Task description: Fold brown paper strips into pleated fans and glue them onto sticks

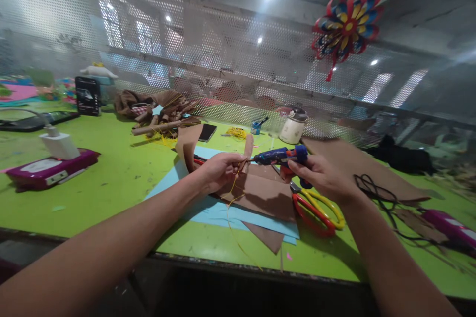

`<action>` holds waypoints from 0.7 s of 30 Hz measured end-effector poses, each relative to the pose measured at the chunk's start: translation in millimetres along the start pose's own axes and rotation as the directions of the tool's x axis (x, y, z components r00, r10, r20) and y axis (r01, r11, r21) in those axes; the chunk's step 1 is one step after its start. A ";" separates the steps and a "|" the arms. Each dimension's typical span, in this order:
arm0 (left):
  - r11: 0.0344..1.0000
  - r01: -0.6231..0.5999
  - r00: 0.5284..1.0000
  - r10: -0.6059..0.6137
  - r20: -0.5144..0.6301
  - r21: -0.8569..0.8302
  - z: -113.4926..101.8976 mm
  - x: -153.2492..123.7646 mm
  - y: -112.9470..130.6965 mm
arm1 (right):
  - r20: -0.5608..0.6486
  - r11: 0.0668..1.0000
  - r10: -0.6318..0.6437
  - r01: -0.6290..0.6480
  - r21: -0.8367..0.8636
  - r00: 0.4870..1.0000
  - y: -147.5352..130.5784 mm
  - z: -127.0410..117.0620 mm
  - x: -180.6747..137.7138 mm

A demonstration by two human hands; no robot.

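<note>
My right hand point(316, 173) is wrapped around a blue hot glue gun point(277, 156), its nozzle pointing left. At the nozzle tip, my left hand point(219, 171) pinches a small brown paper roll point(248, 147). Yellow string point(230, 203) trails from that roll down over the table's front edge. Below both hands lie brown paper point(260, 195) and light blue sheets point(211, 215). Scissors with red and yellow handles point(314, 213) rest just under my right hand. A second red-handled tool point(199, 160) is partly hidden behind my left hand.
A pile of brown paper rolls point(159, 114) stands at the back left, near a phone point(207, 132). Further right are yellow string point(238, 132), a small blue jar point(256, 128) and a white bottle point(293, 128). Purple power strips point(52, 168) and a black cord point(379, 198) flank the green table point(122, 178).
</note>
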State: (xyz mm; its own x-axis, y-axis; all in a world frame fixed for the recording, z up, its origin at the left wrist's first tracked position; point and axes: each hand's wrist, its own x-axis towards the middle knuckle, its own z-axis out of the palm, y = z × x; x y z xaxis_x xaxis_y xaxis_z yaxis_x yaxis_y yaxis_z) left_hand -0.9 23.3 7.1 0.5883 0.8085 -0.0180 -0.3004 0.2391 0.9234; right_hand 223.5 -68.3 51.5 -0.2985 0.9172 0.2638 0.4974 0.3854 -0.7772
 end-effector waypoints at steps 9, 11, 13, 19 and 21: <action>0.998 0.046 0.999 -0.045 0.015 -0.048 2.5 -1.3 2.0 | 0.007 0.997 -0.050 0.051 -0.066 0.999 -3.4 0.6 0.2; 0.997 0.048 0.999 -0.047 0.018 -0.057 2.6 -1.4 2.5 | 0.006 0.997 -0.041 0.041 -0.067 0.999 -3.4 0.8 -0.4; 0.997 0.049 0.999 -0.048 0.024 -0.062 2.8 -1.6 2.9 | 0.006 0.997 -0.044 0.044 -0.069 0.999 -3.5 0.8 -1.0; 0.992 0.095 0.995 -0.092 0.029 -0.089 5.4 -3.6 4.4 | 0.020 0.994 -0.061 0.063 -0.093 0.998 -6.3 0.0 -1.5; 0.991 0.099 0.995 -0.096 0.027 -0.092 5.9 -4.0 4.8 | 0.029 0.992 -0.068 0.070 -0.102 0.997 -6.4 -0.2 -1.6</action>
State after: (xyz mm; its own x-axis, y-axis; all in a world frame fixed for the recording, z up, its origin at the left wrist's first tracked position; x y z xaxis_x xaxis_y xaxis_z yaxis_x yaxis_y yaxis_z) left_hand -0.2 18.0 14.0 0.6348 0.7666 -0.0965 -0.3087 0.3661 0.8779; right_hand 220.9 -72.2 56.1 -0.3549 0.8857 0.2992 0.5558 0.4572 -0.6943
